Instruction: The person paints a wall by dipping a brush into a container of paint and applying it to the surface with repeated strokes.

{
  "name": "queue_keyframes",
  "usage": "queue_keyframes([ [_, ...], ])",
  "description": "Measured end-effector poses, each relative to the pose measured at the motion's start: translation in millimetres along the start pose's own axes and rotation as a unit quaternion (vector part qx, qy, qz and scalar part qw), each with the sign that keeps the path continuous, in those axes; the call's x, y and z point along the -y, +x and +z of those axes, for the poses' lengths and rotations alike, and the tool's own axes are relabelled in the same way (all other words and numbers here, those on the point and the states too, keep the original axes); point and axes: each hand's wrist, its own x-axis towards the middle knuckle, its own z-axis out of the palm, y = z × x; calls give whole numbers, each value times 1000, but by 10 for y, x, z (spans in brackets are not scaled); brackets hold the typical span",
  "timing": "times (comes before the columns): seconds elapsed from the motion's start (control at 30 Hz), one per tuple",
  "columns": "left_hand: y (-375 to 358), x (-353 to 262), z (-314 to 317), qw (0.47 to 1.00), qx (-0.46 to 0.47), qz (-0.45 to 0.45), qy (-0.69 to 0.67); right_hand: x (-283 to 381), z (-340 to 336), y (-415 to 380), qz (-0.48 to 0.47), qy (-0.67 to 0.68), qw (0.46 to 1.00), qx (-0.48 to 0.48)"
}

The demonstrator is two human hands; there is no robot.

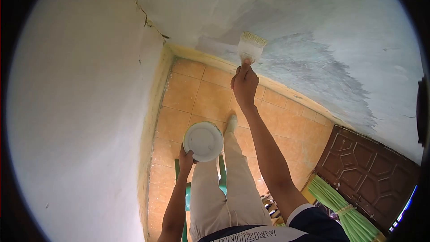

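My right hand (245,85) is closed around the handle of a wide paintbrush (251,47), with the thumb on its base. The yellowish bristles point up, close over the wall (304,9). Darker, wet-looking patches spread over the wall around the brush. Lower down, my left hand (186,161) grips the rim of a round white paint bucket (204,141), thumb over the edge. Whitish paint coats the inside of the bucket, which I hold in front of my legs.
A second wall (89,98) rises on the left, and a crack (134,0) runs down the corner. Below lies an orange tile floor (212,96). A green chair (188,196) is by my legs. To the lower right are a brown door (358,166) and a green curtain (342,206).
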Motion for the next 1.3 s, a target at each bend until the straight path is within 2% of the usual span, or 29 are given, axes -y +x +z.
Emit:
queue_keyframes([
  [0.17, 113, 84, -119, 999, -18, -29, -19, -552, 288, 135, 42, -57, 997, 15],
  [0.23, 126, 165, -93, 999, -28, -28, -9, -803, 324, 187, 21, -80, 997, 2],
  [0.37, 273, 209, -115, 999, -37, -22, 0, -1166, 535, 228, 52, -96, 994, 24],
  [0.47, 331, 246, 14, 999, -31, -44, -8, -1430, 550, 302, 102, -74, 991, 34],
  [0.63, 473, 279, 71, 999, -15, -32, -35, -1786, 816, 395, 152, -63, 986, 37],
  [0.87, 447, 357, 195, 997, -41, -50, -35, -2209, 902, 431, 215, -89, 971, 61],
  [0.93, 463, 457, 157, 997, -27, -68, -30, -2146, 901, 401, 273, -1, 961, 40],
  [1.07, 411, 505, 206, 995, -41, -84, -44, -1861, 793, 330, 245, 18, 968, 53],
  [1.17, 377, 404, 254, 993, -59, -85, -62, -1650, 837, 259, 215, 50, 975, 18],
  [1.23, 400, 405, 286, 992, -64, -87, -66, -1605, 915, 167, 156, 74, 985, -21],
  [1.3, 423, 420, 315, 991, -69, -93, -68, -1598, 943, 60, 143, 70, 987, -18],
])
